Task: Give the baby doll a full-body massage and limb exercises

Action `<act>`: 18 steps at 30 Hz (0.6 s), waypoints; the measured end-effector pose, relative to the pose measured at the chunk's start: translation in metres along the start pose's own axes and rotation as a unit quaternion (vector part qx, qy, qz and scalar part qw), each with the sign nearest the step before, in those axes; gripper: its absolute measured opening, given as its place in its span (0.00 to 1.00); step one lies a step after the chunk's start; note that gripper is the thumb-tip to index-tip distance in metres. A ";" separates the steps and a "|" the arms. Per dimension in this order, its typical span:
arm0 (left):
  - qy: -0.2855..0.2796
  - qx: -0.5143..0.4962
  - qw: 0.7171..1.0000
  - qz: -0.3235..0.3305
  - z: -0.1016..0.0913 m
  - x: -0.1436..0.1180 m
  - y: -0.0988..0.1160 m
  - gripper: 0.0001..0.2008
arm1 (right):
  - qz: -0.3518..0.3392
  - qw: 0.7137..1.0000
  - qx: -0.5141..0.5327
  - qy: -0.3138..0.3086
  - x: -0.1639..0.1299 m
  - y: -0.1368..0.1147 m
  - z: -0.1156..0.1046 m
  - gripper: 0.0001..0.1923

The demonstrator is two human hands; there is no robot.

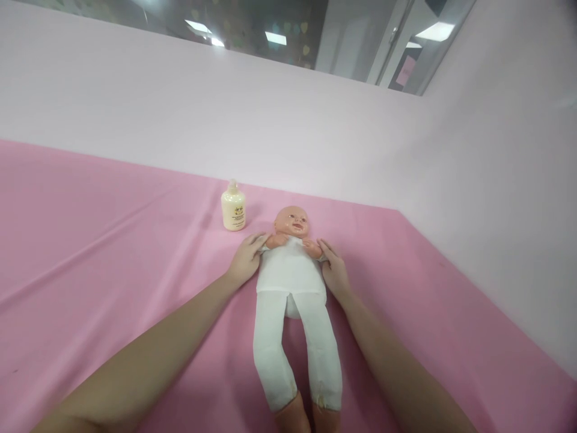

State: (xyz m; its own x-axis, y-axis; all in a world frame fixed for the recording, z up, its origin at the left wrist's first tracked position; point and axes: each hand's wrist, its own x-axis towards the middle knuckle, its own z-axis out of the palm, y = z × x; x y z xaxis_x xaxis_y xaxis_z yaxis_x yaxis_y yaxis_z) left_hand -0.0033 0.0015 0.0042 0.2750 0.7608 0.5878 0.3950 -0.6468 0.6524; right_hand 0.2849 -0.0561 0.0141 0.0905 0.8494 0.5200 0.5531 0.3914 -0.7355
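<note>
A baby doll (292, 264) with a bare plastic head and a white cloth body lies on its back on a pink cover (135, 270). Its head points toward the wall and its feet toward me. My left hand (247, 260) grips the doll's arm on the left, near the wrist. On the other side, my right hand (334, 269) has its fingers around the doll's other forearm. Both doll hands rest on the upper chest. The undersides of my fingers are hidden. A bottle of pale yellow liquid (233, 207) stands upright beyond my left hand, left of the doll's head.
Behind the cover rises a white wall (202, 114), which continues along the right side. A window (270, 36) with reflected ceiling lights runs across the top. The cover has long creases on the left.
</note>
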 end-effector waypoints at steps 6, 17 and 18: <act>-0.026 0.076 0.996 0.045 0.005 -0.001 -0.008 0.32 | -0.028 0.999 -0.031 -0.016 0.000 0.003 0.003 0.32; 0.040 -0.062 0.996 -0.049 -0.002 0.001 0.000 0.27 | 0.040 0.999 0.022 0.009 -0.001 -0.002 0.003 0.31; 0.054 -0.092 0.992 -0.065 -0.002 0.001 -0.002 0.27 | 0.055 0.998 0.039 0.015 -0.002 -0.003 0.003 0.31</act>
State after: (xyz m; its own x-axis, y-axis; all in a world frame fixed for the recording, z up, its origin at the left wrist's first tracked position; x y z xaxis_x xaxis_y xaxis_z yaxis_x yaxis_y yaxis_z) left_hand -0.0051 0.0034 0.0044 0.1326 0.8345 0.5348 0.2524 -0.5502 0.7960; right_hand 0.2811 -0.0576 0.0139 0.1719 0.8784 0.4459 0.4724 0.3237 -0.8198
